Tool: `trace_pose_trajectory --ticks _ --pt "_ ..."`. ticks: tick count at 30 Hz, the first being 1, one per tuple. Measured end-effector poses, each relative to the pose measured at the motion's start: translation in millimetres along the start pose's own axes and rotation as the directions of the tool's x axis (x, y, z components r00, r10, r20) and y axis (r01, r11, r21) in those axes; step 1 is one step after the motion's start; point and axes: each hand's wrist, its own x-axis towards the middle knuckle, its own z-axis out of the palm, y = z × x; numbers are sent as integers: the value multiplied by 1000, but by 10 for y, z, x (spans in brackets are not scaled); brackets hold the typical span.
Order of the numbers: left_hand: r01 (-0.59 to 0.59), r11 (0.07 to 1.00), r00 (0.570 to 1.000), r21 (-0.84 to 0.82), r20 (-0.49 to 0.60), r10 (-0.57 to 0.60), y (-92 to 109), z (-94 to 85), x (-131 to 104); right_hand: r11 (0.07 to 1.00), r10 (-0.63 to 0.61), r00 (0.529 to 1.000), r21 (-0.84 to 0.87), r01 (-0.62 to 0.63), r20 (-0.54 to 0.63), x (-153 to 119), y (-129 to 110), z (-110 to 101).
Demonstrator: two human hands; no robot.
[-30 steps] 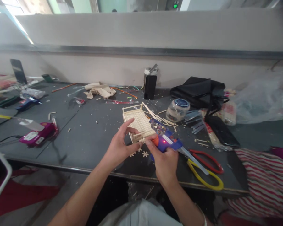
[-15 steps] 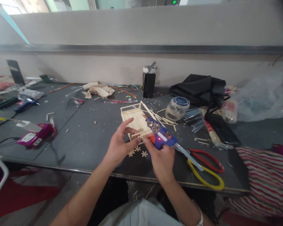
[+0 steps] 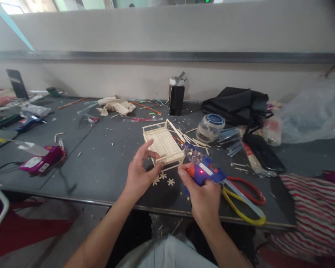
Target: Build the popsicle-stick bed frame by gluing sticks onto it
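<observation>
While the right hand (image 3: 208, 197) grips the blue glue gun (image 3: 208, 172) firmly, the left hand (image 3: 139, 171) has its fingers at the near rail of the stick frame (image 3: 164, 141); whether they pinch the rail or a small piece, I can't tell. The frame sits on the table, in front of the person. Good handling here probably means steadying the rail lightly, dabbing little glue, and minding fingertips around the orange nozzle (image 3: 190, 170), likely hot. Star-shaped pieces (image 3: 171, 182) lie just beside the frame, towards the person. Scissors (image 3: 252, 222) rest by the gun, with a clear jar (image 3: 209, 130) farther back. Scraps dot the dark table (image 3: 114, 160); beyond it runs a pale partition (image 3: 128, 33).
</observation>
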Motion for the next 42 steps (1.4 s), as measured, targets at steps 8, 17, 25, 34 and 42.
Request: trace_pose_trajectory --ticks 8,17,25,34,42 --pt "21 999 999 36 -29 -20 13 1 -16 999 32 999 -36 -32 15 -19 106 -65" --pt "1 1000 998 16 -68 0 -4 30 -40 998 48 998 -48 -46 41 -43 135 -128" --pt "-6 1000 997 9 -78 7 -31 52 -52 999 35 998 -25 -34 45 -63 174 -159" --pt "-31 994 993 109 -107 43 -54 75 -99 986 128 991 -112 -124 32 -62 235 -212" --pt "-14 995 993 97 -117 25 -78 84 -116 992 108 993 -72 -105 50 -70 230 -231"
